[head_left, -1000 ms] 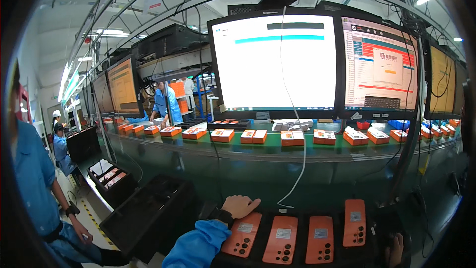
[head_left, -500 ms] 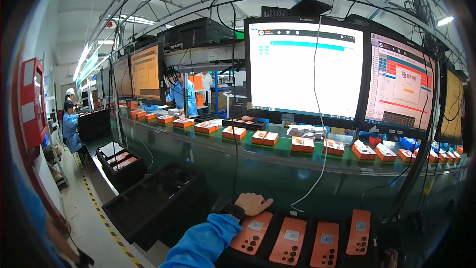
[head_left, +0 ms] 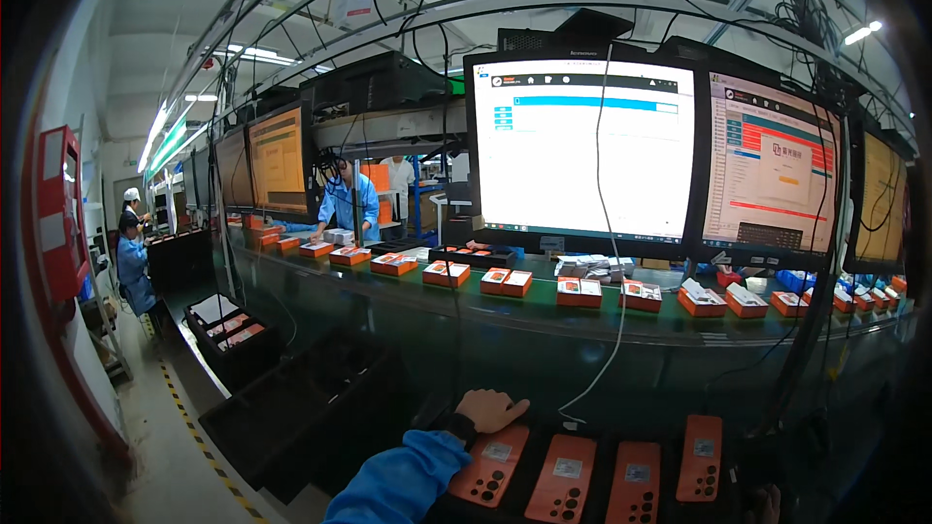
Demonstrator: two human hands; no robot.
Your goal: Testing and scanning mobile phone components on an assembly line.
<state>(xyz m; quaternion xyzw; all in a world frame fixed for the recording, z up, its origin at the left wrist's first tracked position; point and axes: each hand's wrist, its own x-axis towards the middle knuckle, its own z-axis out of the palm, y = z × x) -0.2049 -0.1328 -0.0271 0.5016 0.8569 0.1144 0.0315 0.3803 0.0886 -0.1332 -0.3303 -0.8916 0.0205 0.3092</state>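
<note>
My left hand point(head_left: 492, 409), in a blue sleeve with a dark band at the wrist, rests palm down at the far edge of the leftmost orange phone point(head_left: 488, 467). One digit stretches to the right; the other fingertips are hidden. Beside that phone lie a second phone point(head_left: 561, 478), a third phone point(head_left: 633, 482) and a fourth phone point(head_left: 699, 458), all backs up with pale labels and round camera lenses, on a dark surface. The rightmost phone sits slightly higher. Only a dim bit of my right hand point(head_left: 769, 503) shows at the lower right, its fingers unclear.
Orange-and-white boxes point(head_left: 447, 275) line the green conveyor point(head_left: 544, 349). Behind it stand a large monitor point(head_left: 582, 150) and a pinkish monitor point(head_left: 769, 160). A white cable point(head_left: 604, 194) hangs down in front. Black trays point(head_left: 301, 408) lie left. A person in blue point(head_left: 348, 204) works across the line.
The whole view has shifted slightly, so the scene sits lower and a little further left, and it looks darker. My left hand stays at the leftmost phone.
</note>
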